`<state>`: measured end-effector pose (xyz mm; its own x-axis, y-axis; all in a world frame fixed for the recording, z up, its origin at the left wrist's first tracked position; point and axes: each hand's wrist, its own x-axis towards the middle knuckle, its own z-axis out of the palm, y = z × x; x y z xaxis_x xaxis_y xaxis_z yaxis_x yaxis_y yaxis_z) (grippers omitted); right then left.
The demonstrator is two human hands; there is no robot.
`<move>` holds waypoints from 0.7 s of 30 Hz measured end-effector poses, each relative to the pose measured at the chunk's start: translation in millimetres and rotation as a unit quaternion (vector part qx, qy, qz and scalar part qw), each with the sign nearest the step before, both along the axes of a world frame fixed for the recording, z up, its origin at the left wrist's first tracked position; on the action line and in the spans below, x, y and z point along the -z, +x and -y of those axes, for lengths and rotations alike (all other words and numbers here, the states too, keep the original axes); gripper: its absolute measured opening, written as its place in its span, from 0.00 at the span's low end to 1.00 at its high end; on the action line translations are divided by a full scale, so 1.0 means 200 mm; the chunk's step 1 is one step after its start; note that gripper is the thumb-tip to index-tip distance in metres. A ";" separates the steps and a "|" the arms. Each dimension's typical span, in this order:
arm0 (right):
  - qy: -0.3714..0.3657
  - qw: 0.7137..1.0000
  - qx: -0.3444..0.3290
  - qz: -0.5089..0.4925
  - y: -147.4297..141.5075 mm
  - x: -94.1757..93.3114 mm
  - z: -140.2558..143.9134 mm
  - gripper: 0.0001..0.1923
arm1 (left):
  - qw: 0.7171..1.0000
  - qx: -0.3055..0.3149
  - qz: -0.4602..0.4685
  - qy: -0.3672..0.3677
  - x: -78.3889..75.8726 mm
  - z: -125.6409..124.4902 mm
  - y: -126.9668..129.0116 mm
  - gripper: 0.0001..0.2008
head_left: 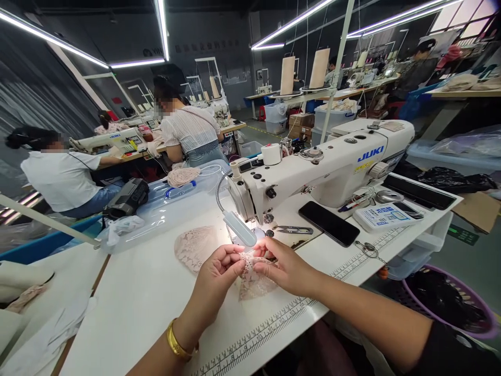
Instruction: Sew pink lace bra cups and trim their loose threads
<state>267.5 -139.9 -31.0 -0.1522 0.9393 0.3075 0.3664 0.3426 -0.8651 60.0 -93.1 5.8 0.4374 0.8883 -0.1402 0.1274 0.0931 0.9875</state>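
Observation:
Between my two hands is a pale pink piece of lace fabric [254,287], held up just in front of the lamp of a white sewing machine [313,162]. My left hand [219,277] pinches its upper left edge between thumb and fingers. On the other side, my right hand [284,266] grips the lace with thumb and fingertips. The lower part of the lace hangs toward the table below. A second lace piece [195,245] lies flat on the white table, left of the needle area. The needle is hidden behind the lamp head [240,230].
Thread snips [295,230], a black phone [329,223] and a white-and-blue box [385,216] lie right of the needle area. A printed ruler [250,344] runs along the table's front edge. Co-workers sit at machines ahead and left. A purple basket [450,297] stands at lower right.

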 end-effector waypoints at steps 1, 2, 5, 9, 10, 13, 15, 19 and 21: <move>-0.011 1.000 -0.005 -0.007 0.00 0.00 0.00 0.06 | 1.000 -0.014 0.012 -0.004 0.00 -0.01 0.00 0.14; -0.019 1.000 -0.007 -0.012 0.00 0.01 -0.01 0.04 | 0.999 -0.031 0.025 -0.009 0.00 -0.01 0.00 0.13; -0.032 0.999 -0.008 -0.014 0.00 0.02 -0.01 0.03 | 0.997 -0.063 0.047 -0.028 -0.01 -0.02 0.00 0.13; -0.041 0.998 -0.039 -0.025 0.00 0.01 0.00 0.10 | 0.998 -0.041 0.038 -0.034 -0.02 -0.03 0.02 0.13; -0.036 0.998 -0.034 -0.028 0.00 0.00 -0.01 0.11 | 0.998 -0.032 0.038 -0.031 -0.02 -0.02 0.02 0.12; -0.038 0.998 -0.016 -0.047 0.00 -0.02 -0.04 0.12 | 0.999 0.011 0.033 -0.023 -0.01 -0.01 0.03 0.12; -0.070 0.994 -0.038 -0.074 0.00 -0.03 -0.05 0.12 | 0.999 0.041 0.028 -0.016 0.00 0.00 0.03 0.13; -0.141 0.975 -0.086 -0.146 -0.01 -0.01 -0.07 0.15 | 0.996 0.073 0.046 -0.026 0.01 0.01 0.05 0.13; -0.180 0.959 -0.093 -0.200 -0.01 -0.01 -0.07 0.17 | 0.995 0.066 0.056 -0.040 0.01 0.01 0.05 0.14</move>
